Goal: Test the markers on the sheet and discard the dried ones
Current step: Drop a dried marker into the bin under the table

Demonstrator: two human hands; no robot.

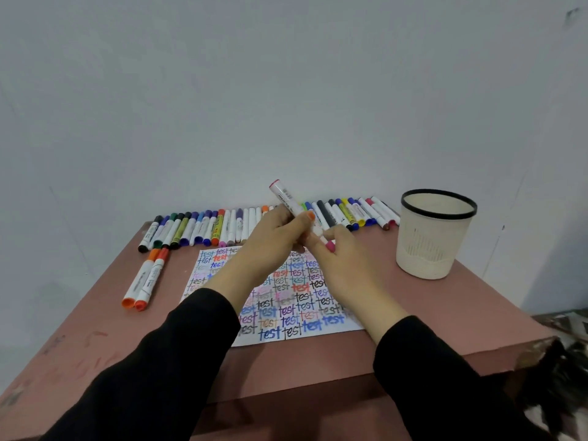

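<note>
Head view: left hand (273, 238) grips the pink marker (288, 198) by its barrel, tilted above the sheet (286, 316). Right hand (345, 259) pinches its pink lower end (looks like the cap). Marker row (197, 227) along wall, bin (436, 243) at right.

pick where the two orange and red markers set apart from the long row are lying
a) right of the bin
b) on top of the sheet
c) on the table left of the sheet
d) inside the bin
c: the pair of markers lies side by side on the table, just off the left edge of the sheet and on the far side of it from the bin.
</note>
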